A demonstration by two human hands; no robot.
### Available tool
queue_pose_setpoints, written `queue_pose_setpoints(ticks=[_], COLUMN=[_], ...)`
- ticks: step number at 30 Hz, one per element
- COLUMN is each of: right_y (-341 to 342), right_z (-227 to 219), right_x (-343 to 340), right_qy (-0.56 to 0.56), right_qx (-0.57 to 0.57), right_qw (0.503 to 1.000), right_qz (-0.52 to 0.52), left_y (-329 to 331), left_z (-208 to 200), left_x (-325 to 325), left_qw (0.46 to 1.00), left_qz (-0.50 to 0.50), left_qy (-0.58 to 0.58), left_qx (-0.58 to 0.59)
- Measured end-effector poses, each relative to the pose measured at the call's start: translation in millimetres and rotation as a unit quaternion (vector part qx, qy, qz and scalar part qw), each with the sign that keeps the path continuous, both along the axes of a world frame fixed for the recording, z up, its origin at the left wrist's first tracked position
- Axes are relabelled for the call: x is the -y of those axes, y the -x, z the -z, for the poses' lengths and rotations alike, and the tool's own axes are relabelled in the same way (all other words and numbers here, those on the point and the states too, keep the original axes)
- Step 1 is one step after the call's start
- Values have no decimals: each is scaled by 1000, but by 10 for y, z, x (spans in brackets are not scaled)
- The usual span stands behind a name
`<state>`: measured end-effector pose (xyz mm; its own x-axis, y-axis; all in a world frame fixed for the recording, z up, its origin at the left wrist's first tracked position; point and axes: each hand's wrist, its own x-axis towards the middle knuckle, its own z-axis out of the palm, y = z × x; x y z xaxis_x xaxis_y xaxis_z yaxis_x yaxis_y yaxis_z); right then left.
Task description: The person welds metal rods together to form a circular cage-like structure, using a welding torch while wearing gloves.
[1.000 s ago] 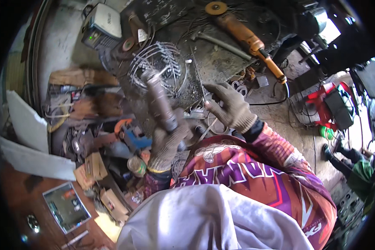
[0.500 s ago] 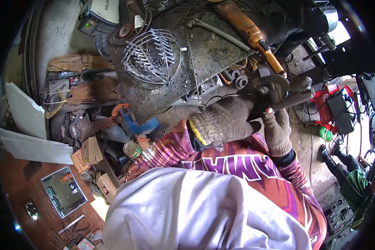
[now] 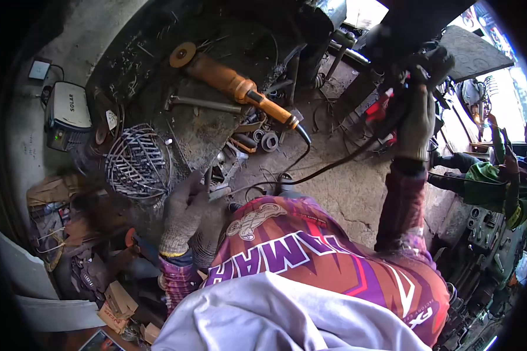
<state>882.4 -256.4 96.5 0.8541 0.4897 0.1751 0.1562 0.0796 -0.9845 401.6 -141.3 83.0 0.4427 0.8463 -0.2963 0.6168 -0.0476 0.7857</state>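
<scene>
My left hand, in a grey knitted glove, is at the near edge of the dark metal worktable. Its fingers are curled around something small and greyish that I cannot make out. My right hand, gloved too, is stretched out to the far right. Its fingers are closed at a black cable, beside a dark bulky shape that is blurred. The cable runs slack between both hands. Next to my left hand, a round frame of metal rods lies on the table.
An orange angle grinder and a hammer lie on the worktable. A white welding machine stands at the left. Metal rings lie beyond the table edge. Another person in green is at the far right.
My hands have moved apart: the left to the table edge, the right outward to the far right with the dark thing. The view has shifted right, and the cable now spans between the hands.
</scene>
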Motion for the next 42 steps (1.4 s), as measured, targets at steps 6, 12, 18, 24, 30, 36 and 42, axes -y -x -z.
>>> queue_pose_setpoints(ticks=[6,12,18,24,30,36,42], right_y=[-436,-312,-161,-228,-185,-3,655], right_z=[-161,-29,116,412,445,471,235], right_x=[-995,-1726,-1868,-1851,-1730,-1506,-1278], right_qy=[139,214,276,347,278,242,-11], right_qx=[235,239,232,338,311,361,359], right_qw=[947,932,922,860,904,881,927], right_qz=[170,169,138,160,92,185,104], left_y=[274,463,682,805,717,225,-22], left_z=[281,300,427,444,336,275,321], left_x=[-83,92,181,313,273,162,112], left_qw=[998,991,977,970,970,968,948], left_qz=[-50,-91,-162,-201,-179,-161,-134], left_qy=[-41,-98,-136,-137,-158,-128,-33], left_qx=[0,1,-10,9,-36,-141,-287])
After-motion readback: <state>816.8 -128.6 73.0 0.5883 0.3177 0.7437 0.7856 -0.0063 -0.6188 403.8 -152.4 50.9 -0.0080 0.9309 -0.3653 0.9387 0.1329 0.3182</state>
